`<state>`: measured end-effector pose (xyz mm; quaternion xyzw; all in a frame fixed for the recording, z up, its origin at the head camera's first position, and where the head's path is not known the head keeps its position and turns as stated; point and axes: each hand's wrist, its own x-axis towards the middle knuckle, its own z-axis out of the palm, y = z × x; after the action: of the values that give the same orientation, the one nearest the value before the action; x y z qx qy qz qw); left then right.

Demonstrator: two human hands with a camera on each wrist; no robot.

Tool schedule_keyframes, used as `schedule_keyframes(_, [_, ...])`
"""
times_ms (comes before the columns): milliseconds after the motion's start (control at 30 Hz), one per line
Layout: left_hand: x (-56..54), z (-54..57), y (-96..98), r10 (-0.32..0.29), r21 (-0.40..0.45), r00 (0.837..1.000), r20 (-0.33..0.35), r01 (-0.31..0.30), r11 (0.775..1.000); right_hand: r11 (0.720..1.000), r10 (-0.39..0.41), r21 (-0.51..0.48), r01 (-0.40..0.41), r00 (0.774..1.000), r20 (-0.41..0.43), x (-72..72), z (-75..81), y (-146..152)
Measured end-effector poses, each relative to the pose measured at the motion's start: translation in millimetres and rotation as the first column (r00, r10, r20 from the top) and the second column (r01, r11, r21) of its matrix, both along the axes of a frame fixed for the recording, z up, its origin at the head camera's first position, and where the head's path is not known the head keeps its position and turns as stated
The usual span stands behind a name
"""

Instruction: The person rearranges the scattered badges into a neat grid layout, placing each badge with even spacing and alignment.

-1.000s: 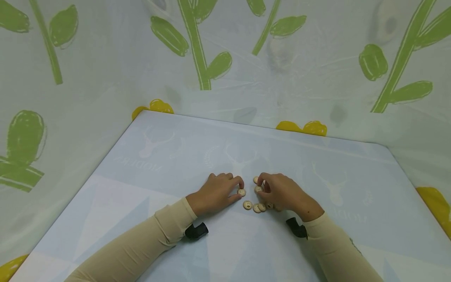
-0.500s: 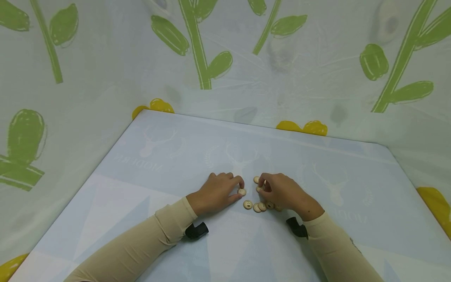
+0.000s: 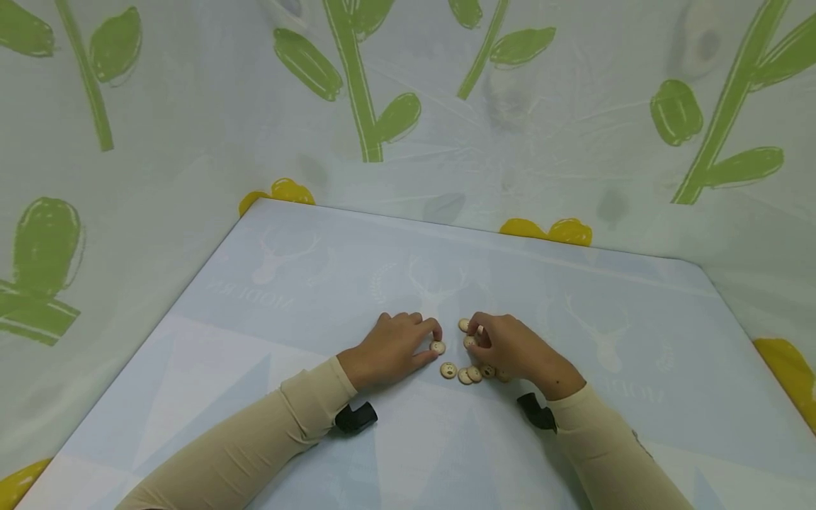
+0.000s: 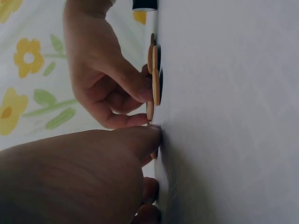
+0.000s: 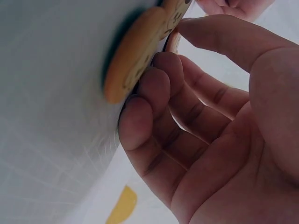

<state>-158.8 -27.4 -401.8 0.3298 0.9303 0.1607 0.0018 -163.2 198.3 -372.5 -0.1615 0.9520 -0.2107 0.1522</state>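
Note:
My left hand pinches a small round wooden disc between thumb and forefinger, on the tabletop. Opposite it, my right hand pinches another wooden disc the same way. A face is drawn on a single disc lying between and nearer the body. Beside that, two discs overlap, and more discs lie partly under the right hand. One disc sits just beyond the right fingertips. Seen edge-on in the left wrist view, a disc lies flat near the right thumb. A drawn-face disc looms large in the right wrist view.
The table wears a pale blue cover printed with deer heads and triangles. Behind it hangs a light curtain with green leaf and yellow flower prints. A black wrist device sits under the left wrist, another under the right.

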Motion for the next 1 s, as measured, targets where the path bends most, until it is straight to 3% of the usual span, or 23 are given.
schedule_keyframes(500, [0.4, 0.8, 1.0, 0.003, -0.009, 1.0, 0.005, -0.003, 1.0, 1.0, 0.008, 0.025, -0.007, 1.0, -0.025, -0.1, -2.6, 1])
schedule_keyframes(1000, [-1.1, -1.9, 0.9, 0.003, -0.011, 1.0, -0.004, -0.004, 1.0, 0.998, -0.012, 0.065, 0.017, 0.997, -0.08, -5.2, 8.1, 16])
